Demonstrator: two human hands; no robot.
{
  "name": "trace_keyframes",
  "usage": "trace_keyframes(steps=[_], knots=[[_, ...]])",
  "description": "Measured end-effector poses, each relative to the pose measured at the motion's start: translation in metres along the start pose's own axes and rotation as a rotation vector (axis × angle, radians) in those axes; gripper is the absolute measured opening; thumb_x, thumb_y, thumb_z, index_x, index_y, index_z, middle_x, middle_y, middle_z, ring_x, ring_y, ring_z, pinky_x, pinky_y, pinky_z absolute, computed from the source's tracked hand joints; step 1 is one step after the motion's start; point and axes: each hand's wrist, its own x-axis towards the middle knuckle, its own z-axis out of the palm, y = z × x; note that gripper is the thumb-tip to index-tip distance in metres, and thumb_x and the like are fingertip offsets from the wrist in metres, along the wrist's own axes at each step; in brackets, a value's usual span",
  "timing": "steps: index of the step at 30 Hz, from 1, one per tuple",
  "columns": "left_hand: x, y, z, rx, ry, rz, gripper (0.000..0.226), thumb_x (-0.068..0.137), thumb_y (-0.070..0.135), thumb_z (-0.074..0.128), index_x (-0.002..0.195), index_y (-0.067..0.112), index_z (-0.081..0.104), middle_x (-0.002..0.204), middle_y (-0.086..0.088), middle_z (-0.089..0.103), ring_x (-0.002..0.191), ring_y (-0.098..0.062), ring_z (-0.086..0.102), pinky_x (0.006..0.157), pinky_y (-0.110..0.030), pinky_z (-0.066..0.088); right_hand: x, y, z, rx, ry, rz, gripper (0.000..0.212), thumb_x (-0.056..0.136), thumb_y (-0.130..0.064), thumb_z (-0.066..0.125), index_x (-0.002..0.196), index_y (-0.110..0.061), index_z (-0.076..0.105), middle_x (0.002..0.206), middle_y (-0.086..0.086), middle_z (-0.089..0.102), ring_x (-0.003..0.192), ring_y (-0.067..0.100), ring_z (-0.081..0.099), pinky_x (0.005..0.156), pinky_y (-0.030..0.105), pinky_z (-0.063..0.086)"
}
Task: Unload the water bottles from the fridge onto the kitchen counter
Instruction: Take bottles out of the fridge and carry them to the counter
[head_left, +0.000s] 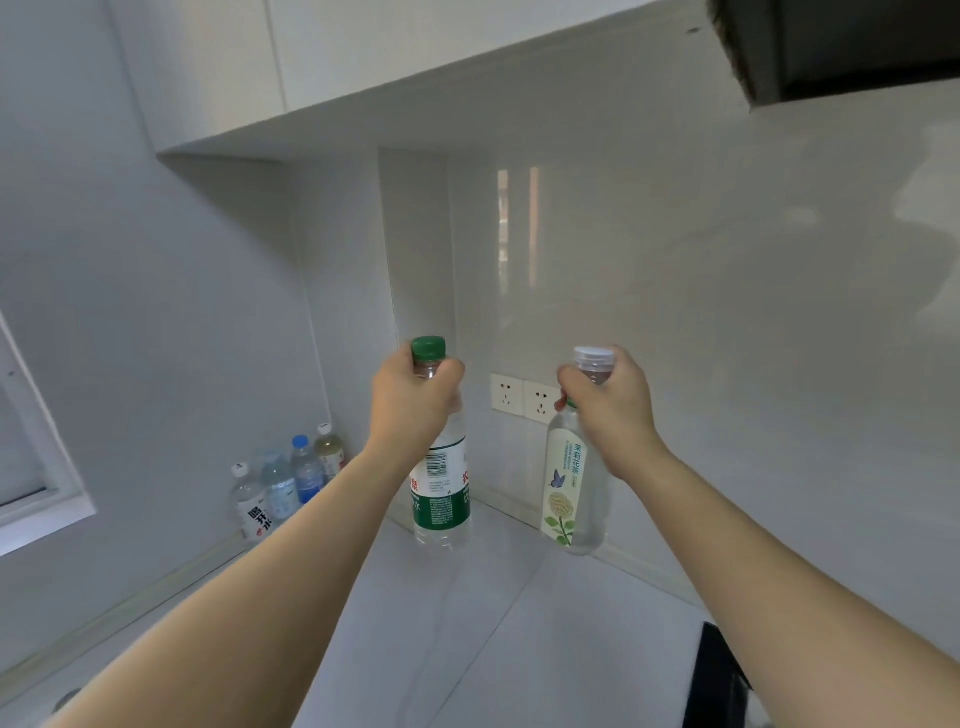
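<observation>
Above the counter (519, 623), hands grip two clear bottles: green-capped bottle (441, 483) left, flower-labelled bottle (571, 493) right

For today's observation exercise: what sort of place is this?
Probably a home kitchen: a pale counter, wall cupboards overhead, sockets in the splashback, and drink bottles in the corner.

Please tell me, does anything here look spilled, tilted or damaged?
Nothing stands out. The left hand and right hand each hold a capped bottle upright by the neck, the green-cap bottle and flower-label bottle. Four bottles stand upright against the wall.
</observation>
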Motion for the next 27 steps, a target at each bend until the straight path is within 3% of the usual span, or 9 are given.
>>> trace_keyframes(steps=[3, 7, 12, 17, 21, 23, 25, 27], knots=[[0.012, -0.017, -0.005, -0.038, 0.018, -0.040, 0.002, 0.090, 0.012, 0.057, 0.088, 0.011, 0.057, 0.072, 0.004, 0.053, 0.059, -0.004, 0.052, 0.048, -0.010, 0.042, 0.011, 0.010, 0.016, 0.015, -0.042, 0.022, 0.013, 0.081, -0.011, 0.064, 0.087, -0.020, 0.055, 0.078, 0.006, 0.066, 0.064, 0.018, 0.067, 0.064, 0.029, 0.051], [0.033, -0.052, -0.021, -0.015, 0.054, -0.084, 0.008, 0.091, 0.020, 0.058, 0.083, 0.019, 0.056, 0.068, 0.008, 0.053, 0.058, -0.001, 0.052, 0.061, -0.022, 0.044, 0.024, 0.026, 0.049, -0.009, -0.190, 0.069, 0.014, 0.084, -0.014, 0.066, 0.091, -0.018, 0.055, 0.083, 0.010, 0.066, 0.065, 0.017, 0.067, 0.064, 0.026, 0.050], [0.062, -0.101, -0.051, 0.033, 0.007, -0.179, 0.007, 0.089, 0.034, 0.063, 0.089, 0.030, 0.057, 0.094, -0.004, 0.067, 0.091, -0.025, 0.067, 0.088, -0.044, 0.054, 0.039, 0.055, 0.100, -0.072, -0.447, 0.200, 0.028, 0.084, -0.027, 0.073, 0.103, -0.021, 0.055, 0.101, 0.006, 0.068, 0.088, 0.015, 0.067, 0.071, 0.024, 0.047], [0.096, -0.151, -0.098, 0.188, -0.110, -0.220, 0.018, 0.092, 0.039, 0.063, 0.104, 0.025, 0.061, 0.102, 0.001, 0.069, 0.098, -0.021, 0.065, 0.092, -0.042, 0.052, 0.048, 0.085, 0.174, -0.135, -0.656, 0.213, 0.030, 0.079, -0.024, 0.078, 0.101, -0.017, 0.059, 0.104, 0.002, 0.071, 0.091, 0.013, 0.064, 0.080, 0.027, 0.050], [0.114, -0.199, -0.151, 0.275, -0.210, -0.285, 0.013, 0.092, 0.035, 0.066, 0.098, 0.025, 0.064, 0.094, 0.003, 0.072, 0.091, -0.015, 0.065, 0.080, -0.031, 0.050, 0.048, 0.111, 0.244, -0.185, -0.762, 0.188, 0.029, 0.074, -0.021, 0.083, 0.096, -0.014, 0.065, 0.098, 0.000, 0.074, 0.091, 0.016, 0.069, 0.086, 0.034, 0.054], [0.118, -0.222, -0.178, 0.287, -0.266, -0.315, 0.005, 0.092, 0.029, 0.067, 0.095, 0.026, 0.065, 0.092, 0.007, 0.071, 0.089, -0.011, 0.064, 0.076, -0.025, 0.047, 0.046, 0.123, 0.278, -0.217, -0.811, 0.174, 0.027, 0.073, -0.022, 0.083, 0.093, -0.015, 0.068, 0.093, -0.001, 0.073, 0.088, 0.016, 0.068, 0.081, 0.030, 0.054], [0.119, -0.242, -0.204, 0.316, -0.334, -0.354, 0.009, 0.092, 0.027, 0.067, 0.101, 0.025, 0.066, 0.098, 0.007, 0.071, 0.097, -0.011, 0.064, 0.081, -0.023, 0.047, 0.043, 0.132, 0.306, -0.252, -0.880, 0.174, 0.025, 0.073, -0.023, 0.083, 0.091, -0.016, 0.068, 0.085, -0.004, 0.070, 0.079, 0.008, 0.065, 0.070, 0.020, 0.052], [0.119, -0.266, -0.234, 0.359, -0.387, -0.407, 0.012, 0.092, 0.025, 0.067, 0.104, 0.024, 0.066, 0.103, 0.007, 0.070, 0.103, -0.012, 0.063, 0.085, -0.021, 0.048, 0.039, 0.146, 0.340, -0.320, -0.985, 0.168, 0.027, 0.072, -0.025, 0.084, 0.091, -0.018, 0.067, 0.086, -0.003, 0.069, 0.078, 0.005, 0.062, 0.068, 0.019, 0.050]])
